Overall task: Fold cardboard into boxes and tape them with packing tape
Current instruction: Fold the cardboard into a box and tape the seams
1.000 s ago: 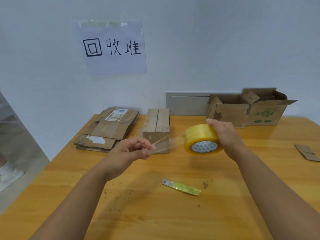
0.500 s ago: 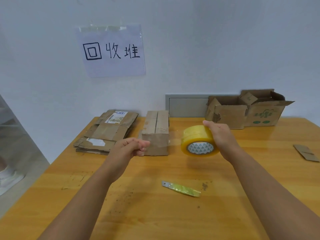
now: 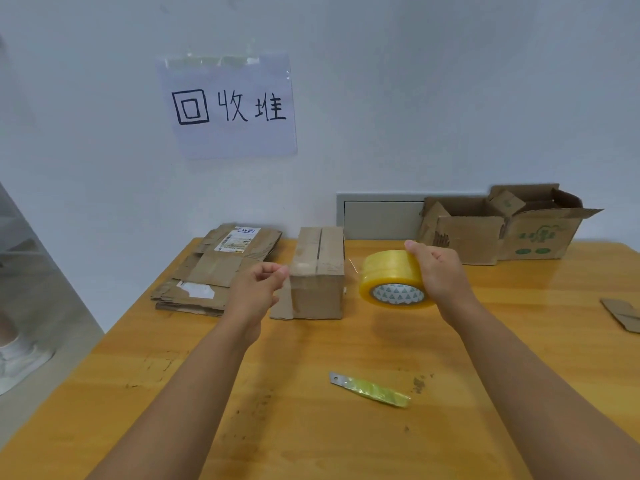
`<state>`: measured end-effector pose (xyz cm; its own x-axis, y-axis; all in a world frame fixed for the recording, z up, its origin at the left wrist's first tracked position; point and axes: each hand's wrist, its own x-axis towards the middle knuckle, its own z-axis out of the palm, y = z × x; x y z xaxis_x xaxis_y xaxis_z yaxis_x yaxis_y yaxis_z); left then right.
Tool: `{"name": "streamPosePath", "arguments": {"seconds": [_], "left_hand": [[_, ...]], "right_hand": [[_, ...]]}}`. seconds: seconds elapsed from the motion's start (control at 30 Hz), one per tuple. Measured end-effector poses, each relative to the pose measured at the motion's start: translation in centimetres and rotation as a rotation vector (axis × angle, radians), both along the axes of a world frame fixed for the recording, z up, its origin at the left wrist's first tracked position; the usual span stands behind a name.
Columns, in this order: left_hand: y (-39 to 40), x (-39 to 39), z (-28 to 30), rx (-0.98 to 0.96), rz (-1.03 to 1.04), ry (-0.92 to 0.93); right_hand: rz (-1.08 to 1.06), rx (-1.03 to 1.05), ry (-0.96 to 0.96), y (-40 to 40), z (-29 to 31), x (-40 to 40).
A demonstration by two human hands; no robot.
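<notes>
Packing tape roll [image 3: 393,280] in right hand [image 3: 438,271], stretched strip barely discernible

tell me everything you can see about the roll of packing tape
The roll of packing tape is a thick, glossy, translucent yellow roll around a core printed with small triangles. It is held above the wooden table, tilted so the core faces the camera. The right hand grips its outer band. A clear strip stretches left across the small cardboard box to the left hand, which pinches its end.
</notes>
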<state>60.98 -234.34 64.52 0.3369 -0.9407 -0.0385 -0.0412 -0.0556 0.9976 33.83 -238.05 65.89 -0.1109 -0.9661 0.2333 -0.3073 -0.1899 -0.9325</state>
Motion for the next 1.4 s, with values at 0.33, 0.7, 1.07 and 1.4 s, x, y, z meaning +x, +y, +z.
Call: {"name": "streamPosePath", "arguments": {"seconds": [0.33,0.7,1.07,1.4], "left_hand": [[-3.2,0.2,0.2,0.011,0.028,-0.105],[-4.8,0.4,-1.4,0.058,0.058,-0.254],[-5.2,0.5,-1.1,0.147,-0.028,-0.052],[-4.4,-0.4,-1.7,-0.182,-0.004,-0.750]], "right_hand": [[0.012,0.007,0.071,-1.6,0.0,0.1],[0.002,0.069,0.107,-3.0,-0.2,0.0],[-0.005,0.168,0.124,-3.3,-1.3,-0.1],[-0.035,0.274,0.081,-3.6,-1.9,-0.1]]}}
